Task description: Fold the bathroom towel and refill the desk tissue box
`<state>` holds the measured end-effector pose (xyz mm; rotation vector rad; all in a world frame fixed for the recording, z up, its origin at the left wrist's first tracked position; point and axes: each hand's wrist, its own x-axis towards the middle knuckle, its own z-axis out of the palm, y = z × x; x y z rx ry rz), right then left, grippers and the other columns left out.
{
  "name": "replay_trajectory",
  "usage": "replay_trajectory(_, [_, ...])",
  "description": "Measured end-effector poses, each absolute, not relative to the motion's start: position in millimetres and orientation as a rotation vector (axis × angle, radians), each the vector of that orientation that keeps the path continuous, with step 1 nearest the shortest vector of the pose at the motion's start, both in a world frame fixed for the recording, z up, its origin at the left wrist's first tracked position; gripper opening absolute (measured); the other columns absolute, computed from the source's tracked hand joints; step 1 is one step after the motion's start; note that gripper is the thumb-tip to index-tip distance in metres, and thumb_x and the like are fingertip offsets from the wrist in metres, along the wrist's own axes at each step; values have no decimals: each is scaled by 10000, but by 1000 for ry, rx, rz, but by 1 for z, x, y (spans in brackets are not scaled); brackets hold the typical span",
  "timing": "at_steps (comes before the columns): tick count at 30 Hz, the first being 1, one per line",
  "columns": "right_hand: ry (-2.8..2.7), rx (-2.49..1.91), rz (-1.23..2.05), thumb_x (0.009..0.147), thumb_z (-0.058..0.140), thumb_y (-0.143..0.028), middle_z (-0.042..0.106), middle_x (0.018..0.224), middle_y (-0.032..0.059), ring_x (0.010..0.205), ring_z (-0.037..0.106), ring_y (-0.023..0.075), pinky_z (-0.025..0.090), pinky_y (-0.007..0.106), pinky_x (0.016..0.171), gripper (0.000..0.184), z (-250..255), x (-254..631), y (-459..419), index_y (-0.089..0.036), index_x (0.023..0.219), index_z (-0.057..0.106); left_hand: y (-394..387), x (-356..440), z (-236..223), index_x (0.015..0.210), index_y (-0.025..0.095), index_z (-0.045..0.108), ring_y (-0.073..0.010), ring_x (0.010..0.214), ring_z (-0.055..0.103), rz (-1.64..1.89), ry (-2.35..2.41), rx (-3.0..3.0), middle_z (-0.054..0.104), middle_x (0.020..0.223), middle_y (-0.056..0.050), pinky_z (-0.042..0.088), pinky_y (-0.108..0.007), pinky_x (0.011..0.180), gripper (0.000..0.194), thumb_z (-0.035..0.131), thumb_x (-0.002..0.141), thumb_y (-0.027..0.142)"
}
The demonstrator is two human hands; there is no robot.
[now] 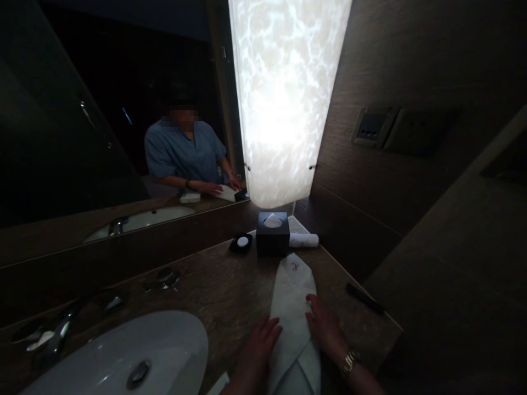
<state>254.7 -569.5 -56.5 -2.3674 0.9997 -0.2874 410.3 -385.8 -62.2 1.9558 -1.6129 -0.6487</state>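
A white folded towel with an embroidered mark lies lengthwise on the brown stone counter. My left hand rests flat on the towel's left edge, fingers stretched out. My right hand, with a gold watch at the wrist, lies flat on the towel's right edge, fingers spread. Neither hand grips anything.
A black tissue box, a small black soap dish and a rolled white cloth stand behind the towel. A white basin with a tap sits at left. A dark pen lies near the right edge. Mirror and lit panel behind.
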Motion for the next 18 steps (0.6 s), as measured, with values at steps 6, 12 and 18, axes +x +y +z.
replay_trajectory(6, [755, -2642, -131, 846, 356, -3, 657, 1145, 137, 1085, 581, 286, 442, 476, 1022, 435, -40, 250, -551, -140, 1143, 642, -356, 413, -74, 1349, 396, 573, -365, 1406, 384, -870, -2129, 1735, 536, 1448, -12, 328, -634, 1153, 498, 529, 911, 163])
replay_trajectory(12, [637, -2243, -50, 728, 482, -108, 487, 1468, 133, 1386, 398, 257, 247, 492, 1215, 789, -44, 178, -565, -136, 1507, 363, -412, 419, -38, 1155, 119, 656, -268, 900, 720, -1174, -1039, 1786, 749, 1050, -167, 576, -358, 748, 637, 290, 944, 596])
replay_trajectory(18, [1110, -1975, -264, 871, 479, -423, 677, 1122, 205, 1090, 623, 329, 451, 494, 1048, 596, -68, 201, -579, -29, 1314, 542, -496, 440, -41, 1157, 61, 596, -272, 1120, 630, -840, -923, 2082, 677, 1188, -221, 457, -353, 969, 411, 350, 971, 333])
